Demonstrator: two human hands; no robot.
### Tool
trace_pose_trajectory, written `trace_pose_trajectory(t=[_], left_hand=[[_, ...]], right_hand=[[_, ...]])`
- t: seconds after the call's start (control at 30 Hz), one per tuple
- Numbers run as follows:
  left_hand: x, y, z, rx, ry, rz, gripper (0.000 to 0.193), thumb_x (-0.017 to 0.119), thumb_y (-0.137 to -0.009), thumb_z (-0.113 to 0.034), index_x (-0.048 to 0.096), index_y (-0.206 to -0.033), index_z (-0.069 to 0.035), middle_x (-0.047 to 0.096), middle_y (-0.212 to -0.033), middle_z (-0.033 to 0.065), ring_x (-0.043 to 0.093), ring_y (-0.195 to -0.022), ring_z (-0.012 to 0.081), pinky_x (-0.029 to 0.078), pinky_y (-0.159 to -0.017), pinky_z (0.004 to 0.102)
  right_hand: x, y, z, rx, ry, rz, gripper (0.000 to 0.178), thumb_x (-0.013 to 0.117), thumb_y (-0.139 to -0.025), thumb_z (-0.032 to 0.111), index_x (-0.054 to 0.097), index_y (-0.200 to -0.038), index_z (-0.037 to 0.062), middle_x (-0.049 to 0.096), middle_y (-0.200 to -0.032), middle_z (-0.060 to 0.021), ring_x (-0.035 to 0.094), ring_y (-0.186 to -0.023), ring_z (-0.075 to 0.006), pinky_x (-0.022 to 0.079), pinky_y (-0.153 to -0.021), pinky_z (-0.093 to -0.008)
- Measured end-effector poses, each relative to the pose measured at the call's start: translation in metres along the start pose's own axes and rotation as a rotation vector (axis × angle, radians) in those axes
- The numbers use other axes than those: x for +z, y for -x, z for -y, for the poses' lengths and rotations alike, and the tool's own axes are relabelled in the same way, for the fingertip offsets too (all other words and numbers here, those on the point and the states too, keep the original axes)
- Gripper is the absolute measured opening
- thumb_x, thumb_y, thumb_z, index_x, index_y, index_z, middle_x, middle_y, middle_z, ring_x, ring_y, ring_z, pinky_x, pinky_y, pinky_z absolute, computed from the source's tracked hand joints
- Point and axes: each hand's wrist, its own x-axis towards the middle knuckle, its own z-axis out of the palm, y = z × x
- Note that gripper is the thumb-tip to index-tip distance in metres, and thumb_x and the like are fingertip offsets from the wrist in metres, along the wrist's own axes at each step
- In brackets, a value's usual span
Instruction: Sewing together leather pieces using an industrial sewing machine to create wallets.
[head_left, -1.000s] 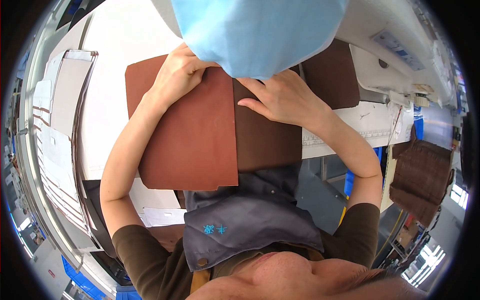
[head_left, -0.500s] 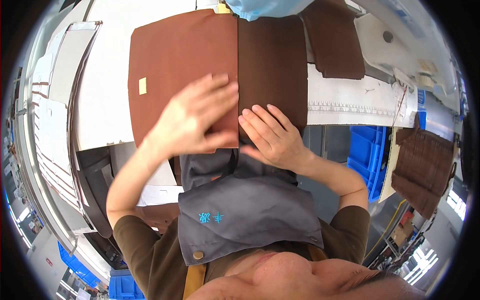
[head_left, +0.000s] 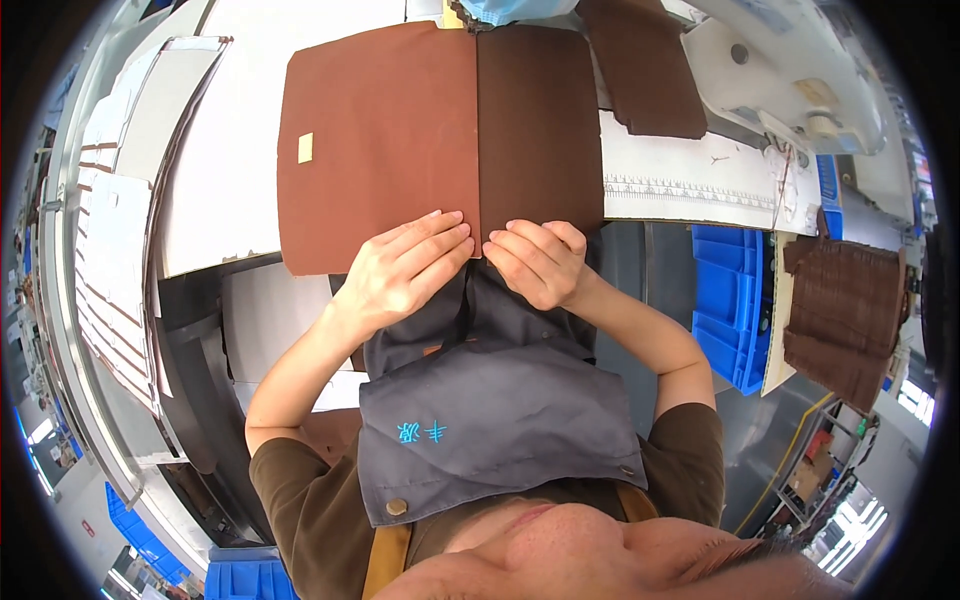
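Observation:
A large flat piece lies in front of me, joined along a straight seam: a reddish-brown panel (head_left: 380, 130) on the left and a dark brown panel (head_left: 540, 130) on the right. A small pale yellow tab (head_left: 305, 148) sits on the reddish panel. My left hand (head_left: 410, 265) is closed at the near edge of the reddish panel, fingertips on top beside the seam, thumb hidden. Just across the seam my right hand (head_left: 540, 265) has its fingers curled on the dark panel's near edge. Both hands appear to pinch the edge from above and below.
Light blue material (head_left: 510, 10) covers something at the seam's far end. Another dark brown piece (head_left: 650, 75) lies right of it, by a white machine (head_left: 745, 60). A ruler strip (head_left: 690, 190) runs along the white table. Blue bins (head_left: 728, 300) and hanging brown pieces (head_left: 842, 310) stand at right.
Both hands have come from flat on the panels down to the near edge by the seam and closed there. In the picture, the joined piece's near edge sits slightly higher.

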Motion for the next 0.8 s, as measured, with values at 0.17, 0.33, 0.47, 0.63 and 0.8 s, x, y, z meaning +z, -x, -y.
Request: trace_pose_trajectory(t=[0.17, 0.33, 0.47, 0.63, 0.8], left_hand=[[0.001, -0.001, 0.0, 0.028, -0.019, 0.01, 0.017, 0.07, -0.07, -0.004, 0.067, -0.087, -0.001, 0.068, -0.092, 0.008, 0.066, -0.093, 0.0238, 0.057, -0.081, 0.0353], [0.002, -0.005, 0.003, 0.037, -0.041, 0.039, 0.019, 0.072, -0.069, -0.007, 0.068, -0.087, -0.003, 0.068, -0.094, 0.0065, 0.066, -0.094, 0.023, 0.055, -0.084, 0.0369], [0.001, -0.009, 0.007, 0.075, -0.077, 0.016, 0.015, 0.069, -0.069, -0.009, 0.067, -0.084, -0.004, 0.067, -0.093, 0.0058, 0.064, -0.092, 0.0214, 0.053, -0.085, 0.0371], [-0.009, -0.047, 0.048, -0.112, 0.288, 0.109, 0.014, 0.067, -0.071, -0.007, 0.066, -0.085, -0.002, 0.068, -0.093, 0.01, 0.065, -0.092, 0.0257, 0.054, -0.081, 0.0369], [0.011, -0.073, 0.098, -0.126, -0.045, 0.112, 0.034, 0.071, -0.074, -0.019, 0.067, -0.105, -0.006, 0.063, -0.113, 0.0091, 0.056, -0.111, 0.0266, 0.047, -0.093, 0.04]], right_hand=[[-0.005, -0.003, -0.003, -0.022, -0.065, -0.03, 0.007, 0.062, -0.077, 0.013, 0.067, -0.081, 0.0104, 0.066, -0.085, 0.0004, 0.061, -0.08, -0.0119, 0.038, -0.073, -0.0235], [-0.005, -0.006, -0.01, -0.059, -0.097, -0.038, 0.009, 0.062, -0.076, 0.013, 0.067, -0.083, 0.0092, 0.065, -0.085, -0.0006, 0.061, -0.079, -0.012, 0.038, -0.07, -0.0241], [-0.01, -0.016, -0.013, -0.07, -0.092, 0.027, 0.015, 0.062, -0.074, 0.015, 0.067, -0.086, 0.0085, 0.062, -0.084, 0.001, 0.057, -0.077, -0.0119, 0.037, -0.071, -0.0245], [-0.011, -0.029, -0.02, -0.145, -0.179, 0.083, 0.012, 0.063, -0.072, 0.01, 0.066, -0.082, 0.0063, 0.064, -0.089, -0.0034, 0.06, -0.084, -0.0158, 0.041, -0.072, -0.0267], [-0.014, -0.042, -0.024, -0.187, -0.349, 0.268, 0.01, 0.062, -0.072, 0.009, 0.063, -0.078, 0.0001, 0.066, -0.088, -0.0133, 0.064, -0.085, -0.0233, 0.051, -0.071, -0.031]])
